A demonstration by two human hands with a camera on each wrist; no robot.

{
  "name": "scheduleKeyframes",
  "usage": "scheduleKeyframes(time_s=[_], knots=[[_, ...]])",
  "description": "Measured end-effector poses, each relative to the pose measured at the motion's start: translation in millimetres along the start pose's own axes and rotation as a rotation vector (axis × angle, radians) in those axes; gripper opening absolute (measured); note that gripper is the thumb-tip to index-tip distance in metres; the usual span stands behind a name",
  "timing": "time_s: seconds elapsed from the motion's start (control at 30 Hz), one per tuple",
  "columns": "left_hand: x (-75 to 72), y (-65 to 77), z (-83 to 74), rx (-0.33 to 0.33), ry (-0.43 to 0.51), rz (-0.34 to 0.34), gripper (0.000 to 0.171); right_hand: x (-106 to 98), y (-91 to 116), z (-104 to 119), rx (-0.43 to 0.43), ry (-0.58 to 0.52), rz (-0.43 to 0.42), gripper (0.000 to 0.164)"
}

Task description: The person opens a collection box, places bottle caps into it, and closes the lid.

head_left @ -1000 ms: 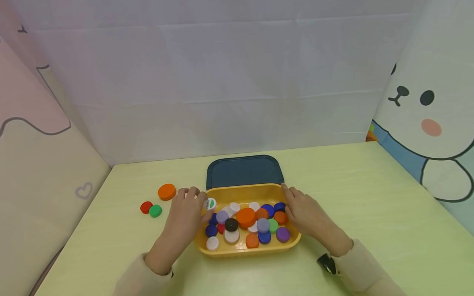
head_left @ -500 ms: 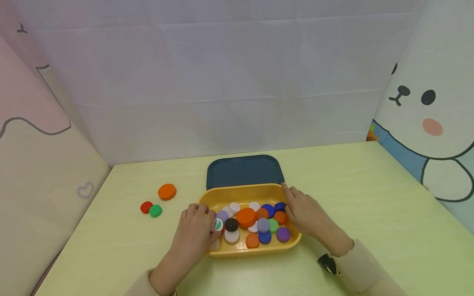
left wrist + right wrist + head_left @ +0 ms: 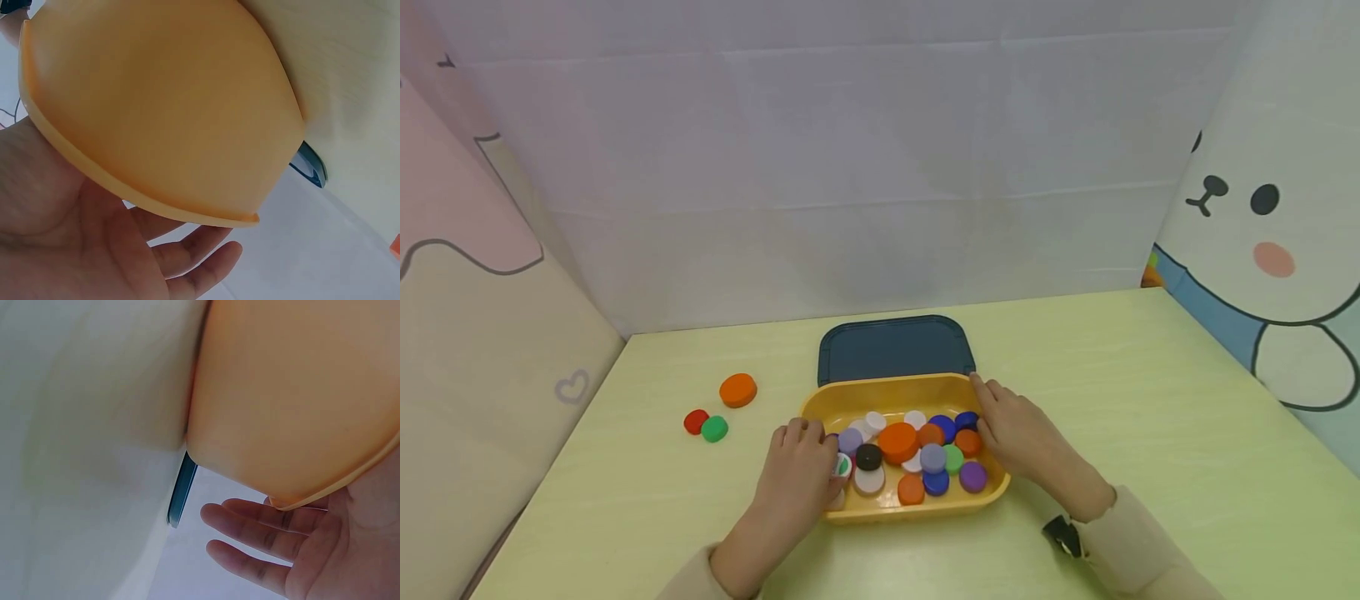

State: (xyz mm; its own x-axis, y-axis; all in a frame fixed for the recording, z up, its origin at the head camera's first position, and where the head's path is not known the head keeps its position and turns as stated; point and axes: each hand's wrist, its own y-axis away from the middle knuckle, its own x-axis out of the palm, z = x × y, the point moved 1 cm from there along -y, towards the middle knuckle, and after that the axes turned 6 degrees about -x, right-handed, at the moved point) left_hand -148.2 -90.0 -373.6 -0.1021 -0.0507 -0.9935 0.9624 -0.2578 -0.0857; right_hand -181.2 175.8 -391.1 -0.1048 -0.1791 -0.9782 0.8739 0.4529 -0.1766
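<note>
A yellow plastic box [image 3: 917, 513] stands before me, holding bottle caps of several colours. My left hand [image 3: 797, 471] reaches over its left rim, and thumb and fingers pinch a white cap with a green mark [image 3: 842, 466] low in the box. Its other fingers [image 3: 212, 256] lie outside the rim in the left wrist view. At the opposite end, my right hand [image 3: 1030, 433] grips the right rim, thumb inside; several fingers [image 3: 250, 528] stick out beyond the outer wall in the right wrist view. A large orange cap [image 3: 898, 442] and a black cap [image 3: 869, 457] lie mid-box.
Behind the box lies a dark blue lid [image 3: 895, 350] on the pale yellow table [image 3: 1135, 400]. To the left are an orange cap [image 3: 738, 390], a red cap [image 3: 696, 422] and a green cap [image 3: 715, 428]. Cloth-covered walls [image 3: 880, 167] bound the table.
My left hand has moved right and toward me, carrying the white cap from the box's left rim down among the other caps. The right hand and the box have stayed put.
</note>
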Motion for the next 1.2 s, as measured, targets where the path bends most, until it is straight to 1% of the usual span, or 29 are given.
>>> scheduleKeyframes(time_s=[0.23, 0.4, 0.57, 0.73, 0.9, 1.03, 1.2], knots=[[2.0, -1.1, -0.5, 0.006, -0.029, 0.021, 0.039, 1, 0, 1, 0.004, 0.0, 0.007, 0.053], [1.1, -1.1, -0.9, 0.009, -0.03, 0.011, 0.04, 0, 0, 1, 0.013, -0.004, 0.019, 0.053], [-2.6, 0.0, -0.4, 0.017, -0.02, -0.017, 0.041, 0, 0, 1, 0.022, -0.011, 0.026, 0.053], [-11.8, 0.7, 1.7, 0.012, 0.018, -0.066, 0.037, -1, 0, 1, 0.016, -0.007, 0.022, 0.053], [-23.0, 0.5, 9.0, -0.023, 0.05, -0.123, 0.034, -1, 0, 1, 0.015, -0.007, 0.017, 0.053], [-29.5, 0.5, 20.2, -0.053, 0.074, -0.18, 0.036, -1, 0, 0, 0.015, -0.003, 0.015, 0.052], [-32.9, -1.3, 40.7, -0.07, 0.131, -0.265, 0.034, -1, 0, 0, 0.01, -0.001, 0.008, 0.052]])
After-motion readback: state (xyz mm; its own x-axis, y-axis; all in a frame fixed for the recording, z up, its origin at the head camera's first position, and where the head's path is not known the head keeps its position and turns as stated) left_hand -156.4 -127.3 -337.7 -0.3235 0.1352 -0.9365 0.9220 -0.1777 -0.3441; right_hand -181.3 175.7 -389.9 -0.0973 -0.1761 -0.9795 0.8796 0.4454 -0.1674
